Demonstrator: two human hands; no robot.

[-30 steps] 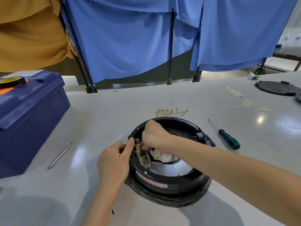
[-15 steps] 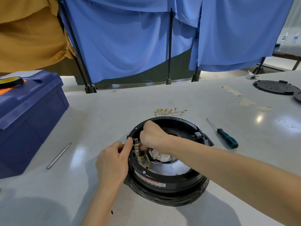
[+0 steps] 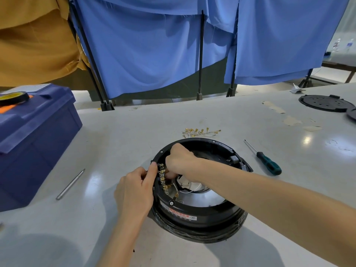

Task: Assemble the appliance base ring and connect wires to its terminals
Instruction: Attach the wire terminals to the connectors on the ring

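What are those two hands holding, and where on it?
The left hand grips the base ring at its left rim. The right hand, fingers curled, is at the terminals; its hold is hidden.

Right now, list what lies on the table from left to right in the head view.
Blue toolbox → thin metal rod → appliance base ring → green-handled screwdriver → black perforated disc. The hands and the loose brass terminals overlap the ring's span, so they are left out.

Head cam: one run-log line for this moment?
step: wiring terminals | left hand: holds base ring rim | right hand: fingers curled at terminals, held item hidden | screwdriver: on table, untouched
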